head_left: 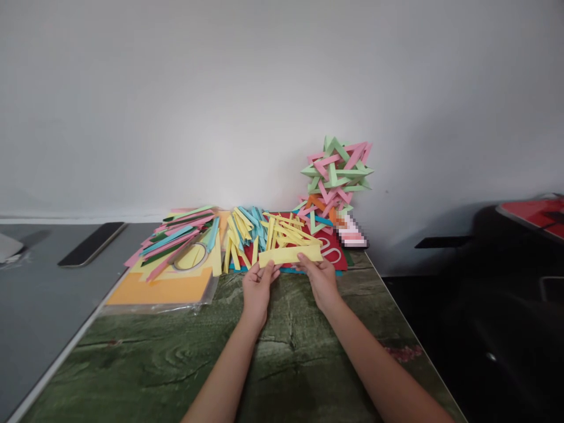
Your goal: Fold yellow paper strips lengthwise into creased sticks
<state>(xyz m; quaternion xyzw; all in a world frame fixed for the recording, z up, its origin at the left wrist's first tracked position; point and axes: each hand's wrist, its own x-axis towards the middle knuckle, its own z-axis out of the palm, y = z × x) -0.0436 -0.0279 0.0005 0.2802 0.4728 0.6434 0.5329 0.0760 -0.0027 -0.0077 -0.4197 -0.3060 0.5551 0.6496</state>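
Note:
A yellow paper strip (289,255) is stretched level between my two hands, just above the table. My left hand (258,286) pinches its left end, thumb on the front face. At the other end, my right hand (321,281) grips it with the thumb near the upper edge. Directly behind the strip lie many folded yellow paper strips (288,231). Blue folded strips (259,220) are heaped to their left. Fingers behind the paper are partly hidden.
Pink and green interlocked paper models (337,167) are stacked against the wall. Coloured strips (176,241) and scissors (203,258) lie on a plastic packet of orange paper (161,292) at left. A phone (92,244) rests on the grey surface. The green wood-patterned table (154,364) ends at right.

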